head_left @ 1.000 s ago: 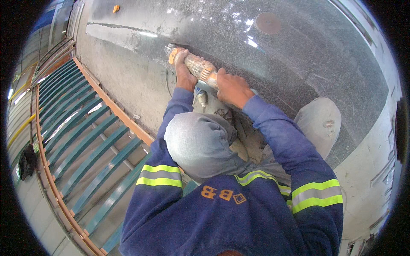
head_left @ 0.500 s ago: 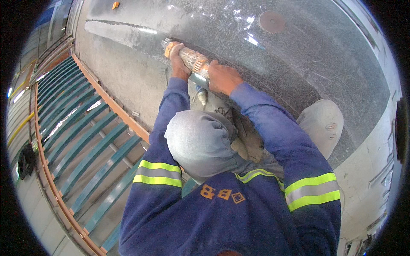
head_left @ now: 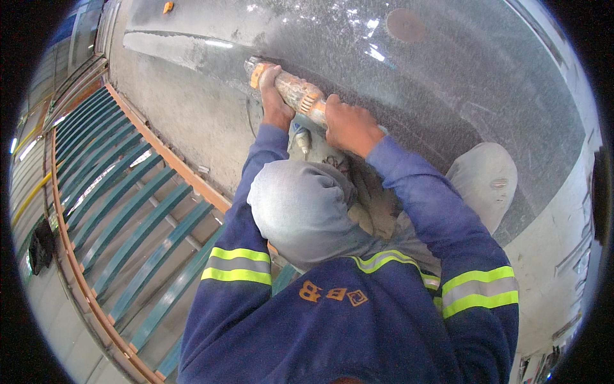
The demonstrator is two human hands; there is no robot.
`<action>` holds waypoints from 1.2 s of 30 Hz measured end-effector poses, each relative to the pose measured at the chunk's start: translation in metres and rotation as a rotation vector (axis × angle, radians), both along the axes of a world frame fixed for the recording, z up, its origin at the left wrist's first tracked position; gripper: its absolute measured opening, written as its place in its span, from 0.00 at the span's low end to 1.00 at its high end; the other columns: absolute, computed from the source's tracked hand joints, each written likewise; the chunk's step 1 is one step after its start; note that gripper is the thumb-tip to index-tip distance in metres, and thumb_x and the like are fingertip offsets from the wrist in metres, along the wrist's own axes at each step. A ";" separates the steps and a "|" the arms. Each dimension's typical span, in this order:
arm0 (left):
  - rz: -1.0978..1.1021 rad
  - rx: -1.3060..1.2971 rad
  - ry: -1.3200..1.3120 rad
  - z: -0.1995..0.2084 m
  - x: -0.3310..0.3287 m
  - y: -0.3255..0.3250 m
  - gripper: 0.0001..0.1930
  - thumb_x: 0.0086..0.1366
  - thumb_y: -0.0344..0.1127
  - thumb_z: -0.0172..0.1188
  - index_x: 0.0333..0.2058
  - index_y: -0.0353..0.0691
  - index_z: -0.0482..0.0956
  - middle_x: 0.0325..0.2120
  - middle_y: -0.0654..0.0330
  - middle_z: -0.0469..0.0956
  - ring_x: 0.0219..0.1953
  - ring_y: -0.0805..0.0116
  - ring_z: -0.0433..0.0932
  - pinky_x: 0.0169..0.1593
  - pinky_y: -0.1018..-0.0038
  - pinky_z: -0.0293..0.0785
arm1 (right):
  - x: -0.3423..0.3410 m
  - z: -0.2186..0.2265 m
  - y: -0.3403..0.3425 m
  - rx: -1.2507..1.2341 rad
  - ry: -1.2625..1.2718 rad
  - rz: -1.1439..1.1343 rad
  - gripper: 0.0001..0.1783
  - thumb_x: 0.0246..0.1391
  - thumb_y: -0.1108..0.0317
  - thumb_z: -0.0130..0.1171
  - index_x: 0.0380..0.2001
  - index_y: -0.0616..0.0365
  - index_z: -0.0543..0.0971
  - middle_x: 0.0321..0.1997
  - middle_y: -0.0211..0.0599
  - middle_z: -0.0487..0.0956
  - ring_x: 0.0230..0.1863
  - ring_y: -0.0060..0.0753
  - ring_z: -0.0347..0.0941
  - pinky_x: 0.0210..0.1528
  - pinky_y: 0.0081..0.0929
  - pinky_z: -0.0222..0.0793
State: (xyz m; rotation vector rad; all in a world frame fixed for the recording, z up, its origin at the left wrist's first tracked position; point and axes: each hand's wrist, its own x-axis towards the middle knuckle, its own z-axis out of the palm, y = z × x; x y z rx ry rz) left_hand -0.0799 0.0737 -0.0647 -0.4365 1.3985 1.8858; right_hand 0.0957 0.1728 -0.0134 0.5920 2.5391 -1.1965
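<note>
My left hand is closed around the front of a dusty orange angle grinder, near its silver head. My right hand grips the rear end of its body. The grinder lies slantwise just over a broad, dusty grey surface, its head toward the far left. My hands and the body hide its underside, so I cannot tell whether the disc touches the surface. Below it, between my forearms, lies a blue and whitish plug-like piece.
A round brown disc lies at the far right, and a small orange piece at the far left. An orange frame with teal slats runs along my left. My bent knees stand close below my arms.
The grinder and both hands have shifted slightly to the right and toward me, my right hand the most. Both hands keep their hold.
</note>
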 end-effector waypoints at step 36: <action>-0.027 0.030 -0.036 -0.024 -0.019 -0.005 0.17 0.60 0.42 0.60 0.43 0.40 0.68 0.32 0.50 0.74 0.33 0.50 0.79 0.41 0.52 0.80 | -0.013 -0.023 0.000 -0.004 0.027 0.018 0.24 0.42 0.68 0.67 0.41 0.68 0.70 0.37 0.59 0.82 0.40 0.55 0.82 0.42 0.46 0.79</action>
